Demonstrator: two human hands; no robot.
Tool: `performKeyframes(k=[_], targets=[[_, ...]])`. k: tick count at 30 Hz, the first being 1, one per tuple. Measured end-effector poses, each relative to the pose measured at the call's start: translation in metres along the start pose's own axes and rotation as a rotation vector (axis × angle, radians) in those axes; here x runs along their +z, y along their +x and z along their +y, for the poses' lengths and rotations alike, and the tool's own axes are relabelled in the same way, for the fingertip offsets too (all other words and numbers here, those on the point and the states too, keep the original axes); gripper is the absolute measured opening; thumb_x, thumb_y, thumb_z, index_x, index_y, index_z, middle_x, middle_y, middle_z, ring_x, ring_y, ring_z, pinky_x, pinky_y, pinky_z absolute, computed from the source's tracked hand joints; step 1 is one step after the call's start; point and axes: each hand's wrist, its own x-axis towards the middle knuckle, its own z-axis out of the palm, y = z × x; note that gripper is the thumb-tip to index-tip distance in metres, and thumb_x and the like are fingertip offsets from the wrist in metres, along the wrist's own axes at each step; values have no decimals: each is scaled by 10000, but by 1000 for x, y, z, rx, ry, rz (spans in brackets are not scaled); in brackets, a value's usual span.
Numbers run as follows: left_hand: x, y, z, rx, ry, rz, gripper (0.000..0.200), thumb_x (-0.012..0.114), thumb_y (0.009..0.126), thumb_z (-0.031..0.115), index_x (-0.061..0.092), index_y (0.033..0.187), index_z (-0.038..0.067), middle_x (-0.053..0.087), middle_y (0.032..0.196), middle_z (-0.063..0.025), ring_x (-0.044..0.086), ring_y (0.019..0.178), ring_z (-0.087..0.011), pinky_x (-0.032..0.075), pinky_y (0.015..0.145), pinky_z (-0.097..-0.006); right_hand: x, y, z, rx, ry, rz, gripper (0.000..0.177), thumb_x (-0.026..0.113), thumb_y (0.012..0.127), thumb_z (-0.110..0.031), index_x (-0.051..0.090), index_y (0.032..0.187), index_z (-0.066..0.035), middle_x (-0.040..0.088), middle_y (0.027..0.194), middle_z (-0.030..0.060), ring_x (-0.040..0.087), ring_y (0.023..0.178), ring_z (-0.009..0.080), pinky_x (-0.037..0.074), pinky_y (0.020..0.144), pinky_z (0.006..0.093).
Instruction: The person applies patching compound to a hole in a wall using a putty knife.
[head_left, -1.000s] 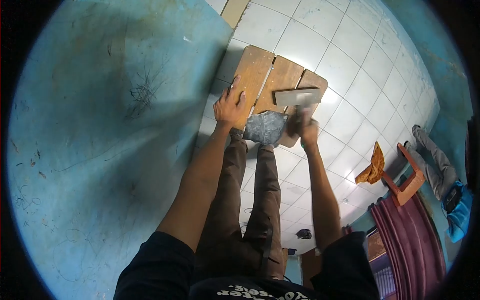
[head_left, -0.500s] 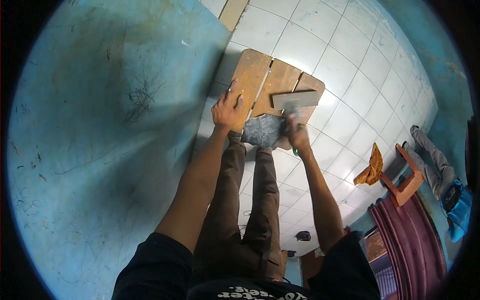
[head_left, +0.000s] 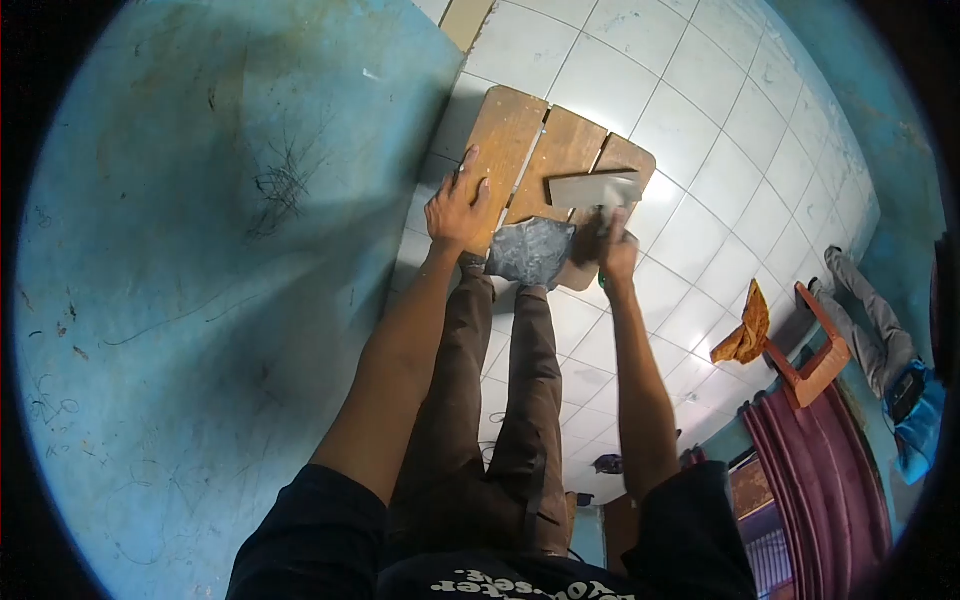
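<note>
My left hand (head_left: 457,207) lies on the left plank of a small wooden stool-like top (head_left: 507,125), its fingers spread and holding nothing. My right hand (head_left: 618,248) is closed round a dark tool (head_left: 592,240), smeared by motion, so its kind does not show. A bit of green peeks out below that fist. Just beyond the fist, a flat grey tile-like piece (head_left: 578,190) with a dark edge rests on the right-hand planks. Between my hands, a dark grey cloth-like piece (head_left: 532,250) with whitish smears covers the near edge of the wooden top.
White floor tiles (head_left: 690,130) surround the wooden top. A scuffed blue wall (head_left: 230,180) rises at left. To the right are an orange-brown cloth (head_left: 744,335), an orange stool-like frame (head_left: 822,365), a maroon curtain (head_left: 815,480) and another person's grey-trousered legs (head_left: 875,320).
My right hand has moved up and right with the blurred tool. The wooden top, grey piece and cloth-like piece sit slightly higher in view together. My left hand stays on the plank.
</note>
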Motion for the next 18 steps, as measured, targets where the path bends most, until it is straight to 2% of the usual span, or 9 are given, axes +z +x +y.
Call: performKeyframes(k=[2,4,7,10,12,13,14,16,18], targets=[[3,2,1,14,-8,36,613,604,895,380,386,1466,348,648,952,-186,653,772,-433,536,656,-519,11,-5,-2,68,34,-177,673,445,956,-647,563,648,-61,526,537,31,491,464,127,367,427,297],[-1,-1,-3,29,-13,46,611,604,895,379,388,1465,347,648,953,-183,654,769,-434,536,653,-522,15,-12,2,22,-357,-299,680,423,974,-627,576,644,-52,524,528,22,495,465,124,365,415,300],[-1,0,2,11,-26,20,608,604,896,376,389,1464,344,648,966,-181,654,780,-433,537,667,-520,9,-2,-3,147,96,50,717,423,967,-640,610,684,-9,533,545,26,490,471,131,379,439,328],[-1,1,2,32,-30,43,608,603,897,377,388,1465,346,649,966,-180,655,780,-431,539,668,-514,17,-27,4,-152,-296,-314,723,432,967,-634,650,753,22,604,616,74,546,532,128,437,506,312],[-4,-5,4,-30,-38,-39,599,584,911,385,378,1472,343,648,1028,-191,642,847,-448,528,713,-528,1,-5,2,123,59,-2,705,446,957,-645,638,728,-6,569,585,62,512,521,144,412,501,339],[-6,0,4,-73,-38,-107,592,565,924,392,368,1479,339,647,1091,-202,628,915,-466,518,759,-542,2,-7,-3,94,-136,151,686,443,959,-643,633,711,-32,544,560,42,487,486,149,369,463,329],[-6,3,3,-64,-32,-107,592,565,924,392,368,1479,339,647,1091,-202,628,915,-466,518,759,-542,5,-13,1,1,1,-154,702,438,955,-654,606,659,-40,527,543,28,474,469,135,337,442,307],[-5,1,4,-69,-53,-76,592,569,922,389,370,1477,339,647,1090,-206,629,917,-465,519,764,-542,6,-10,4,89,-428,-252,686,442,963,-637,581,615,-63,522,534,18,451,455,103,316,425,295],[-5,-3,4,-78,-48,-89,593,571,921,389,370,1477,340,647,1090,-207,630,917,-463,519,764,-541,-7,1,-1,36,-132,8,695,450,959,-639,547,577,-67,507,527,14,431,458,96,302,423,295]])
